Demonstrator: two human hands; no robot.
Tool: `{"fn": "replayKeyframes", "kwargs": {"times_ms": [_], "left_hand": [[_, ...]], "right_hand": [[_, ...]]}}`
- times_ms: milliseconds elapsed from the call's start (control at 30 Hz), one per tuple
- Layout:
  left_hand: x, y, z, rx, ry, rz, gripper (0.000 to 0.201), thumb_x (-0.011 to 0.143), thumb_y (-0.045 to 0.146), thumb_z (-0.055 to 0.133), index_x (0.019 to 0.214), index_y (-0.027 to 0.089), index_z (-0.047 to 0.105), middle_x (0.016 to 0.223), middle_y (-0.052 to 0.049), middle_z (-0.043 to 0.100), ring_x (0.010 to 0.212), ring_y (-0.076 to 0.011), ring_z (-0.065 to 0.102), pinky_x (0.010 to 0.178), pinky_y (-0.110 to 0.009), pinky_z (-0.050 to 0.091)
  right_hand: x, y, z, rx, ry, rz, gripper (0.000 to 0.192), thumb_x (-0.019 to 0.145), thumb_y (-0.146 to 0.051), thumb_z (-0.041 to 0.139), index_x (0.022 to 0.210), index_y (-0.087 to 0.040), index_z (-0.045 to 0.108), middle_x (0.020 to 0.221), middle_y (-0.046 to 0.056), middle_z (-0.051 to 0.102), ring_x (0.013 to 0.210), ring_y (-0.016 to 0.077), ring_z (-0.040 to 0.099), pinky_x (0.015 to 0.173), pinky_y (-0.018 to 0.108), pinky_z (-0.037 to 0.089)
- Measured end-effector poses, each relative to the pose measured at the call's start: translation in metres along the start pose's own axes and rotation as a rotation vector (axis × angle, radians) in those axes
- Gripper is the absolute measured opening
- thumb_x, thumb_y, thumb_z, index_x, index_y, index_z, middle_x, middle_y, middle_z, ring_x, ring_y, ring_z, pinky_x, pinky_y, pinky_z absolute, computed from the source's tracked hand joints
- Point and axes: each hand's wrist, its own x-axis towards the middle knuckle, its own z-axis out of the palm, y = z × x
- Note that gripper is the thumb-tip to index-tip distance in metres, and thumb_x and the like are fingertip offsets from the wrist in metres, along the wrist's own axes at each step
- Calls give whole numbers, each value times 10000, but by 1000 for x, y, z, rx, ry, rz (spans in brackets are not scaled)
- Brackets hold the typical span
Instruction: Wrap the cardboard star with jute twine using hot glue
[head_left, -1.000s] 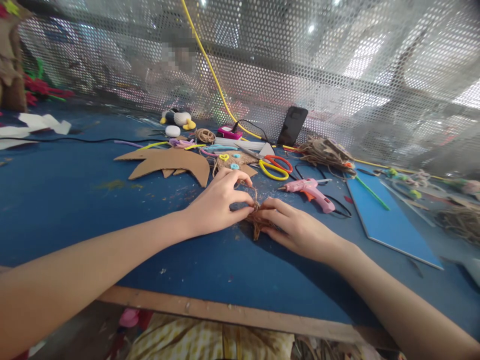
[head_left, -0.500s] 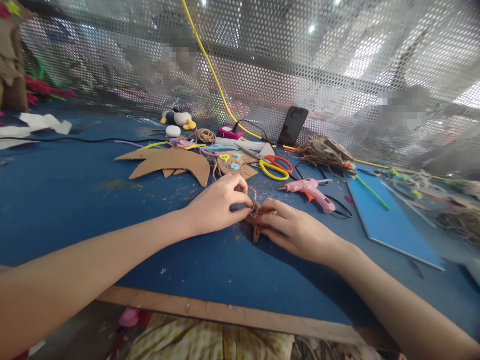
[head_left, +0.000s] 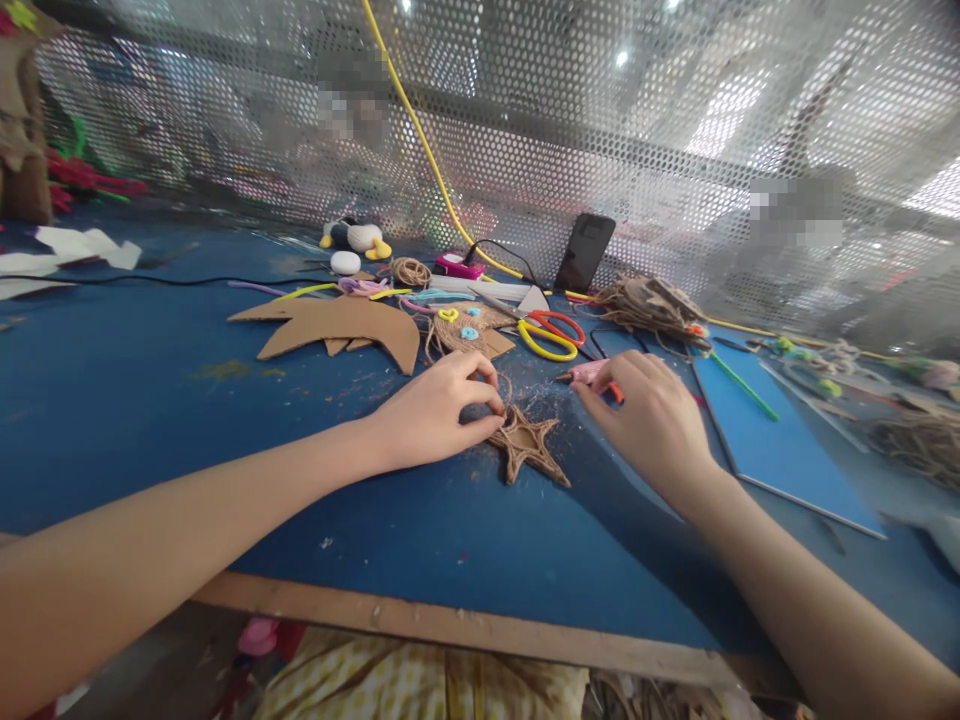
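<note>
**Twine star pinned by the left hand, right hand on the glue gun**

A small star wrapped in brown twine lies flat on the blue table, near its front edge; the left hand rests beside it with thumb and fingertips pinched together on the star's upper-left point, where a loose loop of twine rises behind the fingers. The right hand is apart from the star, to its right — palm down, fingers curled over the pink glue gun, of which only the nozzle end and an orange trigger show; whether the fingers are closed around it cannot be told.

Just behind the hands lie yellow-and-red scissors, a brown cardboard cut-out and a twine-covered piece with coloured rings; a black phone leans against the perforated metal screen; a blue board lies to the right, partly under the right wrist.
</note>
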Motion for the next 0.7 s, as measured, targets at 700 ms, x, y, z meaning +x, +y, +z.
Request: {"fn": "replayKeyframes", "kwargs": {"times_ms": [700], "left_hand": [[-1,2,-1,-18,-6,-1,119,911,223,643,880,188,752,1083,-77,620,1029,-227,633,979,-403,511]], "right_hand": [[5,37,19,-246,-288,467,403,956,-419,465,1160,-90,578,1071,216,697,971,348,677,759,402,470]]}}
